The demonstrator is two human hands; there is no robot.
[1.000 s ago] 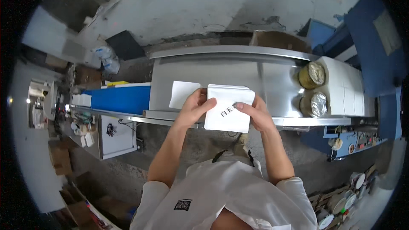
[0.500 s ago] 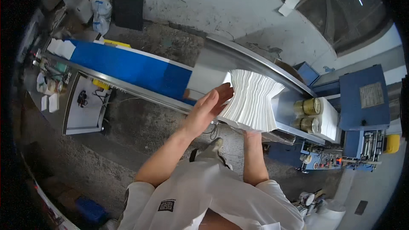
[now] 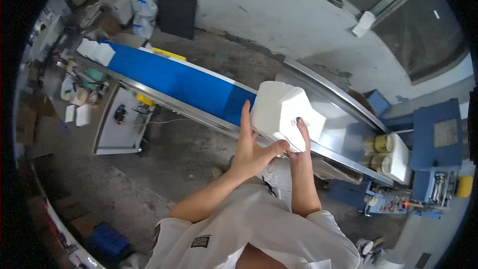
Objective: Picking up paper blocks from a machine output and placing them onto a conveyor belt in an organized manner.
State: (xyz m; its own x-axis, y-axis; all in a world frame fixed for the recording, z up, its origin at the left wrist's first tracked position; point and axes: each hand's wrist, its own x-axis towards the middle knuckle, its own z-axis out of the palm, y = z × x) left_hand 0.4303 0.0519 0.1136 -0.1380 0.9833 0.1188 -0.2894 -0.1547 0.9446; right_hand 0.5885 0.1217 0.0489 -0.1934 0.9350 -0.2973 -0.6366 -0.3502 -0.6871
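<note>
Scuffed pale-grey wall (image 3: 259,10) fills twelve o'clock, with a flat black rectangular panel (image 3: 177,16) leaning at eleven beside white-and-blue plastic bags (image 3: 144,17). Below it, a shiny steel surface (image 3: 343,124) slopes toward four o'clock, and a flat bright-blue belt (image 3: 174,77) runs off toward ten, with small white paper stacks (image 3: 99,52) at its far end. Just off centre toward three o'clock is a thick, tilted stack of white paper (image 3: 276,102) with a small dark printed mark, above where belt and steel meet; whether it touches either cannot be told. The right hand (image 3: 300,153), at the stack's five o'clock, grasps it, thumb pressed on the marked face and the other fingers hidden beneath. At its seven o'clock, the left hand (image 3: 251,157) is spread and unclenched, fingers straight along the stack's side, thumb stretched out by its lower edge. Between three and four o'clock, two yellowish shiny cylinders (image 3: 382,143) sit against a long white block (image 3: 401,157), near a blue metal machine cabinet (image 3: 433,149) at three. At nine lies a white rectangular tray (image 3: 114,142).
</note>
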